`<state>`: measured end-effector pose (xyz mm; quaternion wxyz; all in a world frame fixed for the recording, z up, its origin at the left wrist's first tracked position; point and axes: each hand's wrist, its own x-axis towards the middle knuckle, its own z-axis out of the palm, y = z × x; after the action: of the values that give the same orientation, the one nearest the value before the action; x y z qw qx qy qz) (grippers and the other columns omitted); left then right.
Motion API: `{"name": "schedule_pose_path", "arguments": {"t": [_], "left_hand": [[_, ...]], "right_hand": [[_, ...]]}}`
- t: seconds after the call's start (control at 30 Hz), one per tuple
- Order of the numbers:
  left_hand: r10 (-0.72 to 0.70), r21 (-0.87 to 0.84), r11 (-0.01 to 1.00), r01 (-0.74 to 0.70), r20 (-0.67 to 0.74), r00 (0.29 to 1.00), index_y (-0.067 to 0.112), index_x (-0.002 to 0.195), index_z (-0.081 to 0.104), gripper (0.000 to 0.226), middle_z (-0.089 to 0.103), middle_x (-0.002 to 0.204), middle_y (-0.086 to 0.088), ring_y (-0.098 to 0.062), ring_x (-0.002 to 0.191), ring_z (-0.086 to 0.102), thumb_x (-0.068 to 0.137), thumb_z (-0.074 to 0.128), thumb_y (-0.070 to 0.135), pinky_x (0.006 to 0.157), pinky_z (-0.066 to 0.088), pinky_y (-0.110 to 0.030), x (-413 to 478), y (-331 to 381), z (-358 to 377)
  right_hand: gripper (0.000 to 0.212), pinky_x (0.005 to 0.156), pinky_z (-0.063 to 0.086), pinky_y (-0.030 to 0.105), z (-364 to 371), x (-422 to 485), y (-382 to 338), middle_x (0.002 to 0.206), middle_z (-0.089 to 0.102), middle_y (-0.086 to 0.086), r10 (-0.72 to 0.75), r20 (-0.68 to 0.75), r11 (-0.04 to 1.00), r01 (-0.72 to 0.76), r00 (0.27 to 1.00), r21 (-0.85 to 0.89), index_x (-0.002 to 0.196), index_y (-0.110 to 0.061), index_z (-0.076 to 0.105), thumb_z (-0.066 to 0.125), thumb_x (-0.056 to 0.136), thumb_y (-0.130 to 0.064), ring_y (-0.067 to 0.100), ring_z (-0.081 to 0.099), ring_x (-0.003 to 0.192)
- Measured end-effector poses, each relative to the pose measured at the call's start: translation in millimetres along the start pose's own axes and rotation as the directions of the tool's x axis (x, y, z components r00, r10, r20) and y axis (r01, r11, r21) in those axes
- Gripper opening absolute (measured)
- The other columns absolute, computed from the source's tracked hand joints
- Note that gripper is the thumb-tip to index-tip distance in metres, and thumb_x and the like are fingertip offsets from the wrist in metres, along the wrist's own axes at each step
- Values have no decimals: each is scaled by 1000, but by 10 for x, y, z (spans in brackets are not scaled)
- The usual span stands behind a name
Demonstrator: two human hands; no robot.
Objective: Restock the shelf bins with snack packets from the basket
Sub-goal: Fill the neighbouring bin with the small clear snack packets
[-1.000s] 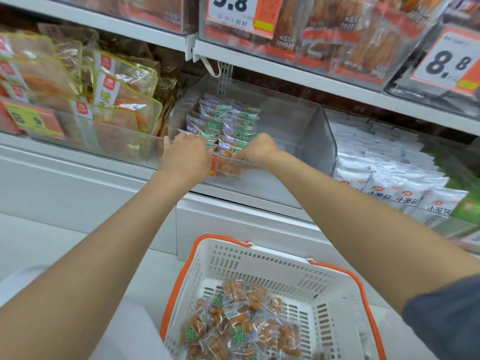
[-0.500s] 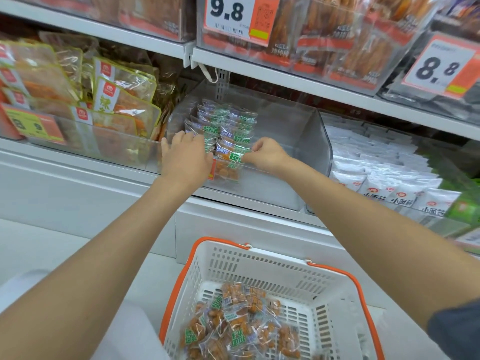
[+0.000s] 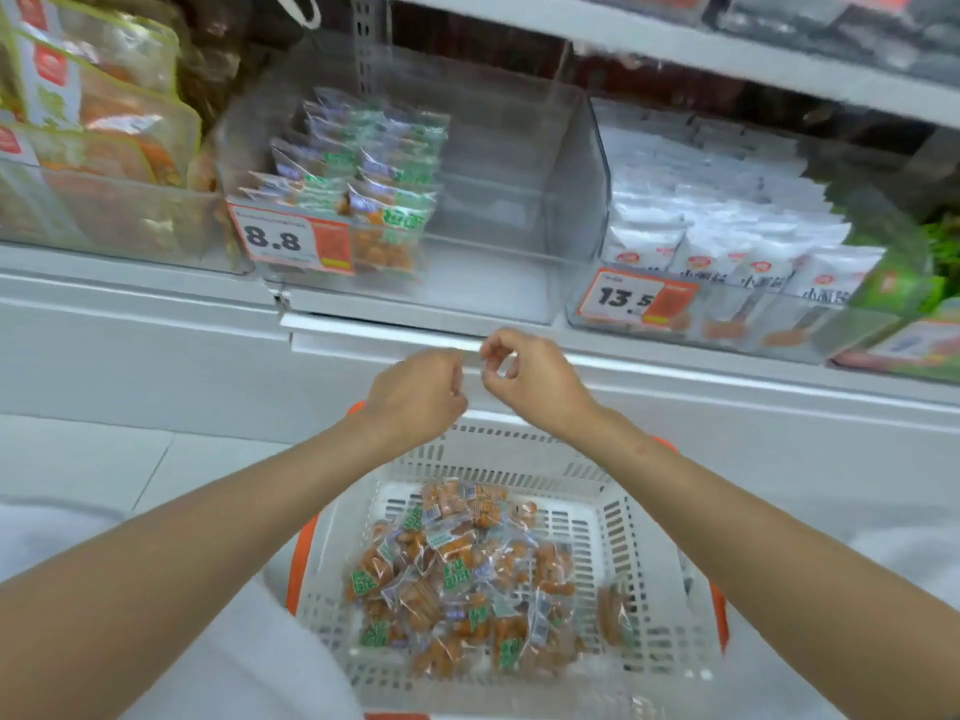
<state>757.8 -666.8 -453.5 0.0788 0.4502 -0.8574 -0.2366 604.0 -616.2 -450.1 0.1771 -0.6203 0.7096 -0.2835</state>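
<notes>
Restock under way: my left hand (image 3: 415, 394) and right hand (image 3: 535, 381) hang over the basket's (image 3: 613, 517) far rim, fingers loosely curled, holding nothing. Loose snack packets (image 3: 457, 579) heap the basket floor. Above the basket, the clear bin (image 3: 519, 210) carries stacked packets (image 3: 363, 163) only toward the basket's left side. By my judgement, much filling remains.

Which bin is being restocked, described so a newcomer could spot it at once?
On the shelf just beyond the basket, find the middle clear bin. It carries an 8.8 tag and holds green-labelled packets only on its left side, unlike the full bin of white packets on its right.
</notes>
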Motion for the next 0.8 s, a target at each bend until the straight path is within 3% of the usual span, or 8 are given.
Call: {"name": "schedule_pose_path", "arguments": {"t": [0.1,0.27,0.37,0.4,0.47,0.53,0.63,0.8], "left_hand": [[-21,97,995,2,199,980,23,90,52,3,60,94,3,-19,81,56,88,55,24,65,44,-31,-16,-74,359],[-37,203,978,-42,369,929,21,98,58,9,60,97,5,-16,85,56,91,53,25,69,49,-30,-44,-141,741],[-62,239,970,-50,438,897,23,97,58,8,60,98,5,-16,88,56,91,53,25,80,53,-35,-42,-168,892],[-68,246,968,-52,454,888,24,96,57,7,60,98,5,-16,89,56,91,53,26,82,53,-37,-38,-181,934],[-77,250,967,-55,488,869,24,97,58,8,61,99,5,-17,90,57,92,53,29,82,52,-38,-35,-195,1006],[-77,253,965,-64,514,854,24,98,58,9,61,99,6,-16,90,58,93,53,30,81,52,-37,-41,-201,1067],[-79,262,962,-75,534,842,26,99,58,9,60,99,8,-15,89,58,92,53,27,80,52,-35,-62,-215,1124],[-81,256,964,-70,537,840,25,99,59,8,61,101,8,-14,91,57,93,54,28,83,51,-34,-79,-226,1092]], "right_hand": [[19,78,50,30,232,-300,510,101,67,-2,170,286,985,-159,943,-63,106,-15,65,62,87,-13,8,57,77],[21,83,51,36,737,-829,1471,121,63,14,477,580,878,-395,660,-271,107,-5,66,61,89,-12,27,62,98],[17,68,46,30,1062,-1171,1919,92,62,14,578,668,816,-353,469,-458,92,-4,66,66,89,-20,20,55,76],[22,70,48,29,1160,-1272,2023,89,61,7,597,688,802,-346,413,-487,97,-5,66,71,85,-24,18,57,78],[56,87,52,35,1352,-1451,2160,114,62,3,622,713,774,-388,323,-500,127,-7,57,78,79,-25,21,61,104],[67,97,51,41,1479,-1587,2145,135,55,5,631,718,765,-389,294,-513,136,-6,49,79,79,-21,28,56,119],[69,98,51,44,1668,-1710,2124,141,52,8,611,748,781,-348,258,-518,139,-5,48,78,79,-19,31,55,122],[35,74,50,26,1672,-1749,2024,110,64,9,603,738,793,-323,302,-516,126,-1,56,59,92,-4,19,59,83]]}}
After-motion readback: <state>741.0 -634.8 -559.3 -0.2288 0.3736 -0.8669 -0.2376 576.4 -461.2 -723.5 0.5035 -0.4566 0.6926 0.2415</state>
